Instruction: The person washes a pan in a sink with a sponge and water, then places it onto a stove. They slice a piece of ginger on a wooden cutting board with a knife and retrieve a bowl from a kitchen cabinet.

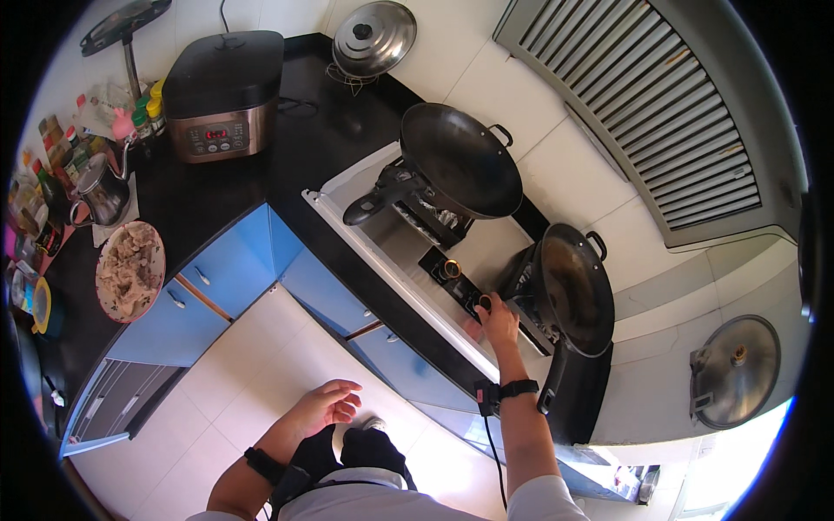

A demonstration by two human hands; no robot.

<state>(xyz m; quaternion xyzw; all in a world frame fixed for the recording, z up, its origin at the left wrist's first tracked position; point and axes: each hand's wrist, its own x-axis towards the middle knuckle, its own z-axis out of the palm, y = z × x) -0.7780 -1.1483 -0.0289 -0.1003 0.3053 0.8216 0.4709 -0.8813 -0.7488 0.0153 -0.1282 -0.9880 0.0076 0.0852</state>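
My right hand (500,321) grips a round knob (485,302) on the control strip of a gas stove (417,242). A second knob (452,267) with a gold rim sits farther along that strip. On the right burner rests a dark wok (576,290), its long handle pointing towards me and its inside shiny. Over the left burner sits another black wok (461,159), with its handle reaching over the stove's front edge. My left hand (330,405) hangs above the floor in front of my body, holding nothing, fingers loosely curled and apart.
A plate of pale raw-looking meat (131,270) lies at the left counter's edge, near a metal kettle (103,189) and several bottles. A rice cooker (221,98) stands in the corner. One lid (374,39) leans at the back; another lid (737,371) hangs right. A range hood (651,111) juts overhead.
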